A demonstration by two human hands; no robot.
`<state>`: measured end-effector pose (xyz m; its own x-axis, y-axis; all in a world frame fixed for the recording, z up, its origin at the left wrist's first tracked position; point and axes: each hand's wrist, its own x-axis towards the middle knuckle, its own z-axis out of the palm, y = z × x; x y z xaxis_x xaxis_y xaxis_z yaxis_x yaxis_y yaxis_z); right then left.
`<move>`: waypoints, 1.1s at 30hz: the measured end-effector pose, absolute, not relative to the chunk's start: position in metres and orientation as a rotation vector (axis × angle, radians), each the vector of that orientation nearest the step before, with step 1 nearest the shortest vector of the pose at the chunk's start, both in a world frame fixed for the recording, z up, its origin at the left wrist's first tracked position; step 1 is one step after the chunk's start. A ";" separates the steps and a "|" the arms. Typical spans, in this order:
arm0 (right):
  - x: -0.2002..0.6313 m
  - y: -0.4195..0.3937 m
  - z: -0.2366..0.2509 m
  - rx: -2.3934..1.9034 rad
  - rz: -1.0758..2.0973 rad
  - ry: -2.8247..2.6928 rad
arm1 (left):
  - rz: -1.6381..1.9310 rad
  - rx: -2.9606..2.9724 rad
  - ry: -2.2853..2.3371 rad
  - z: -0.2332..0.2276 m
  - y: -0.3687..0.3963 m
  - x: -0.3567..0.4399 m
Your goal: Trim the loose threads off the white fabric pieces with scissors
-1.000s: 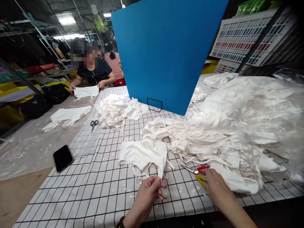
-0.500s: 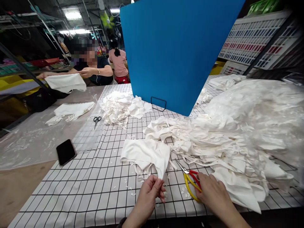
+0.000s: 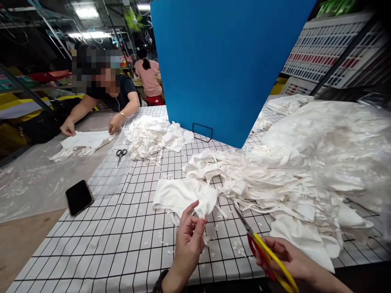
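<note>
My left hand [image 3: 190, 238] is over the near edge of a white cloth piece [image 3: 180, 193], its index finger raised. Its thumb and other fingers pinch the cloth's near corner, though the fingertips partly hide the contact. In my right hand [image 3: 284, 254] is a pair of scissors [image 3: 244, 221] with one red and one yellow handle. The scissors are turned with their blades toward the far left, apart from the cloth. A large heap of white cloth pieces [image 3: 269, 183] lies beyond and to the right of my hands.
A blue board [image 3: 229, 69] stands behind the heap. Another white pile [image 3: 149, 136], black scissors [image 3: 121, 154] and a phone [image 3: 79, 197] lie to the left. Across the table, a co-worker's hands [image 3: 115, 123] touch a white cloth [image 3: 87, 139]. Plastic sheeting [image 3: 336, 130] covers the right side. Small white scraps dot the checked tablecloth [image 3: 122, 244].
My left index finger has lifted and the cloth corner has dropped. My right hand has turned the scissors and shifted right. The co-worker has lowered a raised cloth onto the table.
</note>
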<state>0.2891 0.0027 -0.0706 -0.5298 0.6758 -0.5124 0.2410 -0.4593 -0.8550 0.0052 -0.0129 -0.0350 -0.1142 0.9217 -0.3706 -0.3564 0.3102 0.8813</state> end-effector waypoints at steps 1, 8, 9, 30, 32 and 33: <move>0.288 0.002 -0.065 -1.199 2.135 -1.367 | 1.234 0.645 1.183 -0.037 -0.011 0.007; 0.251 0.010 -0.044 -0.982 2.129 -1.211 | 1.363 0.539 0.904 -0.053 0.001 0.018; 0.246 0.012 -0.042 -0.994 2.117 -1.230 | 1.372 0.550 0.903 -0.054 0.002 0.018; 0.201 0.032 0.009 -1.646 1.078 -2.264 | 1.238 1.012 1.043 -0.064 0.000 0.007; 0.199 0.032 0.010 -1.640 1.048 -2.281 | 1.218 1.032 1.045 -0.063 0.000 0.006; 0.199 0.033 0.010 -1.637 1.034 -2.289 | 1.210 1.037 1.046 -0.063 0.000 0.006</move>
<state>0.1988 0.0327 0.0104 -0.3965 0.8788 -0.2657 0.7801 0.1699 -0.6021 0.0060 0.0004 -0.0625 0.0646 0.9961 -0.0593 -0.2026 0.0713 0.9767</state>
